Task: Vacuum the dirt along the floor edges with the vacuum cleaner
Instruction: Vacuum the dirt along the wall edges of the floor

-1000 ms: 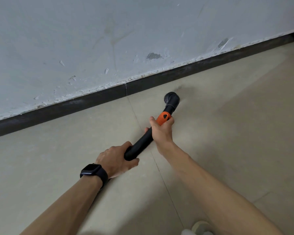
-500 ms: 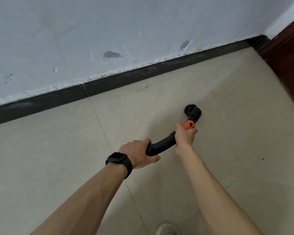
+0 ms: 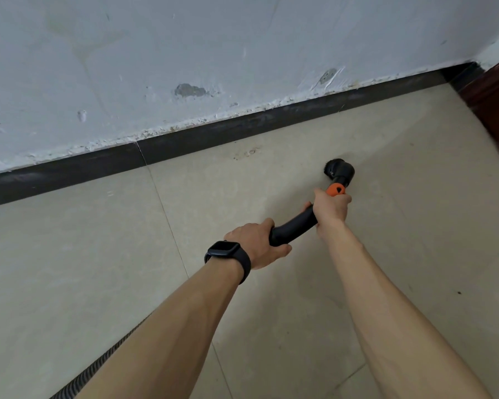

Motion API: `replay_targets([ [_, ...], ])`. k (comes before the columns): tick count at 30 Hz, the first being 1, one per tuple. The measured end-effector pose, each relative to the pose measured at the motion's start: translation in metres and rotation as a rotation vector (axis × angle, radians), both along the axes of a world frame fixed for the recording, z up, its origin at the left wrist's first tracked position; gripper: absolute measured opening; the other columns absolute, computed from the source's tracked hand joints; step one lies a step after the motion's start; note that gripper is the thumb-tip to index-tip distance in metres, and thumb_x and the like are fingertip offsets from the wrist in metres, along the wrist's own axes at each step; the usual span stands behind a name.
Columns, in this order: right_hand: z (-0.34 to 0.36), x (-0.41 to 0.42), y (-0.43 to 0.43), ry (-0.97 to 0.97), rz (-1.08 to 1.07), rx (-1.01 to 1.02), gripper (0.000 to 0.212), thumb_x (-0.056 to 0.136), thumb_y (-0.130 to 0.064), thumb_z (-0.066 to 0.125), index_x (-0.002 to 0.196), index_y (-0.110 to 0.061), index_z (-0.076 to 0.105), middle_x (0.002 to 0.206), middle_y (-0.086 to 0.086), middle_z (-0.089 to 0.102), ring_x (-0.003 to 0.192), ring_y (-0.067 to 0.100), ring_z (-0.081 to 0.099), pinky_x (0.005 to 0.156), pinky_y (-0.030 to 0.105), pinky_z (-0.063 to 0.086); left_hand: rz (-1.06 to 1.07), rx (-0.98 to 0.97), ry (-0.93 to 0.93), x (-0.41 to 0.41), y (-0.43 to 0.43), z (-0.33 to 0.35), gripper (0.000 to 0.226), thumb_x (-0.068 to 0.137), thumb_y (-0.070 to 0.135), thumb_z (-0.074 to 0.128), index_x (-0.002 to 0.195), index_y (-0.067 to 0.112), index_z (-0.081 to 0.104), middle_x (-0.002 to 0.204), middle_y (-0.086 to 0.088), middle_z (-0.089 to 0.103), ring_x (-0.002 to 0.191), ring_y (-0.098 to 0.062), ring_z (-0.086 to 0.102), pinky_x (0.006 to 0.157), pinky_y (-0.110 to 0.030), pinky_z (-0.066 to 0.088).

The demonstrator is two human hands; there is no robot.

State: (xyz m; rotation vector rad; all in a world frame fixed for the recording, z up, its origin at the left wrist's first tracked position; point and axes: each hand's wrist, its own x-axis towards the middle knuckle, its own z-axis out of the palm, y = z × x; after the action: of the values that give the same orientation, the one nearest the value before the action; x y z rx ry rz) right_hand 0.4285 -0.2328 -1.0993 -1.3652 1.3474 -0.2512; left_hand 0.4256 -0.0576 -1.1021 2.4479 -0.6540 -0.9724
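Near the skirting (image 3: 202,138), the stiff, apparently light vacuum wand (image 3: 293,228) is gripped by left hand (image 3: 257,246) rearward, right hand (image 3: 332,208) forward.

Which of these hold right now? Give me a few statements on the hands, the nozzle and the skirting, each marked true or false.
1. The left hand and right hand both grip the black vacuum wand. True.
2. The round brush nozzle presses against the dark skirting board. False: it is over the floor tile, clear of the skirting board.
3. The smartwatch sits on the right wrist. False: it is on the left wrist.
4. The right hand holds the wand just behind the orange collar. True.
5. A ribbed hose trails off at the lower left. True.
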Motion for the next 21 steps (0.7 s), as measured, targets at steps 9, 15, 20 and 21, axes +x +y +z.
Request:
replay_targets([
  [9, -0.008, 0.008, 0.019, 0.004, 0.077, -0.014, 0.042, 0.099, -0.01, 0.051, 0.137, -0.011, 0.031, 0.093, 0.005, 0.052, 0.056, 0.019, 0.059, 0.074, 0.043, 0.06, 0.03, 0.005, -0.047, 0.003, 0.022, -0.007, 0.043, 0.086, 0.065, 0.053, 0.108, 0.028, 0.048, 0.081, 0.008, 0.059, 0.076, -0.019, 0.06, 0.056, -0.03, 0.035],
  [15, -0.01, 0.009, 0.053, -0.001, 0.138, -0.027, 0.042, 0.1, -0.011, 0.052, 0.137, -0.011, 0.032, 0.092, 0.004, 0.054, 0.054, 0.018, 0.061, 0.078, 0.047, 0.063, 0.052, 0.036, -0.063, -0.001, 0.056, -0.008, 0.042, 0.087, 0.067, 0.05, 0.108, 0.031, 0.047, 0.081, 0.01, 0.058, 0.077, -0.018, 0.06, 0.059, -0.029, 0.037],
  [20, -0.008, 0.01, 0.071, 0.004, 0.199, -0.017, 0.046, 0.101, -0.014, 0.054, 0.14, -0.011, 0.029, 0.093, 0.004, 0.056, 0.058, 0.018, 0.065, 0.073, 0.04, 0.062, 0.075, 0.045, -0.066, -0.005, 0.075, -0.005, 0.044, 0.087, 0.067, 0.05, 0.11, 0.03, 0.047, 0.083, 0.009, 0.059, 0.078, -0.019, 0.06, 0.06, -0.029, 0.037],
  [21, -0.008, 0.01, 0.074, 0.009, 0.21, -0.013, 0.046, 0.102, -0.014, 0.054, 0.14, -0.011, 0.028, 0.094, 0.005, 0.056, 0.059, 0.018, 0.065, 0.072, 0.039, 0.061, 0.08, 0.047, -0.064, -0.005, 0.079, -0.004, 0.044, 0.087, 0.067, 0.05, 0.111, 0.03, 0.047, 0.084, 0.009, 0.06, 0.078, -0.019, 0.059, 0.06, -0.029, 0.037],
])
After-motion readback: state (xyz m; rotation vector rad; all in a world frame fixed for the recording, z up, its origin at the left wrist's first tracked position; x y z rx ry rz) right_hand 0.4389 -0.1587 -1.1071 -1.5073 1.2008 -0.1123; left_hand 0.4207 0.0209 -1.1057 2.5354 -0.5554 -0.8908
